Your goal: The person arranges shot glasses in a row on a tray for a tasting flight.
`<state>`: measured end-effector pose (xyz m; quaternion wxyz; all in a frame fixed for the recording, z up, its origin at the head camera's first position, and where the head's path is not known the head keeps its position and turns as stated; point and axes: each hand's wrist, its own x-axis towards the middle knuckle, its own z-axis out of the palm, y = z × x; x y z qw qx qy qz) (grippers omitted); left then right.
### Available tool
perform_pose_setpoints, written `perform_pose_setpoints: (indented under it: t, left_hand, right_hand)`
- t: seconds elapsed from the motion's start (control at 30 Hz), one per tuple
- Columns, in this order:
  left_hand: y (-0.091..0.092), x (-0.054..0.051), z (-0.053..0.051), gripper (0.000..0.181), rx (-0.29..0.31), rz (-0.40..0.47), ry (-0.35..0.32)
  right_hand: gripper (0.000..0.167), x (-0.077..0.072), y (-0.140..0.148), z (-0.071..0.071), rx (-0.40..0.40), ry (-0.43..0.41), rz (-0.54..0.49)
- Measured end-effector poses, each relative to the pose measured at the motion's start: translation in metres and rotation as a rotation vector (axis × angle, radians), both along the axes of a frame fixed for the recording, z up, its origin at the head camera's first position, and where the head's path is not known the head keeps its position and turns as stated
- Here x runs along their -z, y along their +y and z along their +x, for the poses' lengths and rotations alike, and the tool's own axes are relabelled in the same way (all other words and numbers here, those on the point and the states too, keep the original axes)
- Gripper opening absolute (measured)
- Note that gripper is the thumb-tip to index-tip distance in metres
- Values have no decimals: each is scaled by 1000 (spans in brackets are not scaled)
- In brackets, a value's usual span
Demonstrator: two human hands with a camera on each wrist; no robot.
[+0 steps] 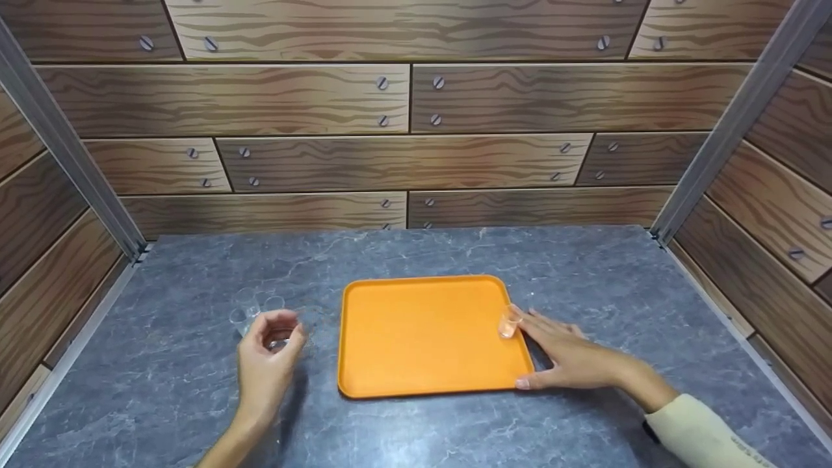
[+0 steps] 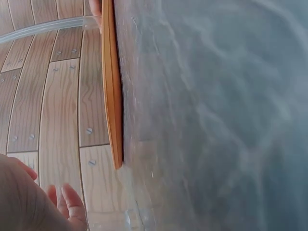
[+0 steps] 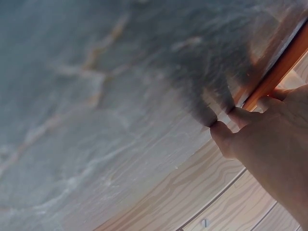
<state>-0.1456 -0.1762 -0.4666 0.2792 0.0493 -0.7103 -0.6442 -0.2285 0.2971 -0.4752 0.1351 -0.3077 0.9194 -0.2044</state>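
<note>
An orange tray (image 1: 426,338) lies flat on the grey marbled table. A small clear cup (image 1: 509,325) stands inside its right edge. My right hand (image 1: 565,354) rests along that edge, the thumb at the near right corner and the index fingertip beside the cup. In the right wrist view, the other fingertips (image 3: 222,137) touch the table. Left of the tray, my left hand (image 1: 270,357) hovers with bent fingers and thumb apart; nothing shows between them. Several clear cups (image 1: 239,316) stand just beyond it, partly hidden by the hand.
The table (image 1: 416,432) is bounded by wood-print panels (image 1: 312,162) at the back and both sides. Metal posts (image 1: 715,136) rise at the back corners. In the left wrist view the tray (image 2: 111,86) appears edge-on.
</note>
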Motion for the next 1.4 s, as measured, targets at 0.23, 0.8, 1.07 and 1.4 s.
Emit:
perform_pose_setpoints:
  t: [0.23, 0.8, 1.07, 1.4]
  left_hand:
    - [-12, 0, 4, 23, -70, 5, 3]
    - [-41, 3, 6, 46, -131, -64, -214]
    - [-54, 12, 1, 56, -64, 22, -317]
    - [-61, 14, -5, 54, -12, 33, -357]
  right_hand:
    - [113, 1, 0, 0, -2, 0, 0]
    - [114, -1, 2, 1, 19, -25, 8]
    - [114, -2, 0, 1, 12, -19, 3]
    - [113, -2, -1, 1, 12, -26, 0]
